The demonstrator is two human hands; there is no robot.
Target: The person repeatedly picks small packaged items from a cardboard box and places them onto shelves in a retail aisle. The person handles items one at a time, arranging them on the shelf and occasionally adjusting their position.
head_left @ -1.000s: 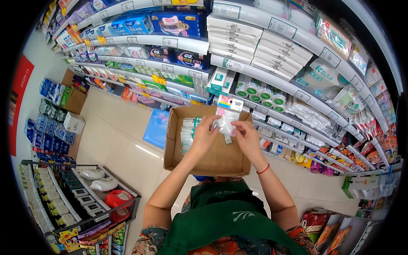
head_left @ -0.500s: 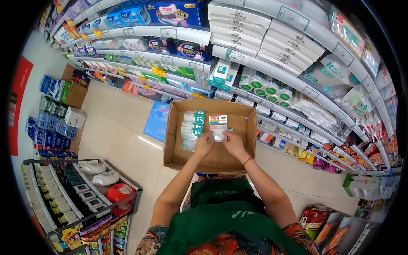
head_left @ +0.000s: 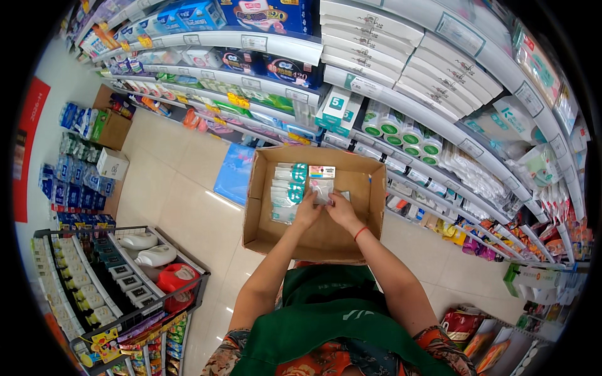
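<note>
— What is happening in the shop aisle?

— A person in a green apron is bending over an open cardboard box (head_left: 313, 235), both hands working inside it. The left hand (head_left: 307, 212) and the right hand (head_left: 342, 210) are meeting, fingers curled narrow, around a small clear packet (head_left: 323, 187) with a pink header.

— Where is the packet lying?

— It is sitting just beyond the fingertips, toward the far wall of the box, its long axis running away from the person. A stack of green-and-white packets (head_left: 287, 191) is lying just to its left, on the left hand's side.

— Which hand is nearer?

— Both are touching it; the right is covering more of its lower edge. How firmly they are pinching cannot be told.

— And around them?

— Shelves (head_left: 401, 100) of boxed goods are curving overhead, and a shopping cart (head_left: 125, 282) of bottles is standing at the left.
</note>
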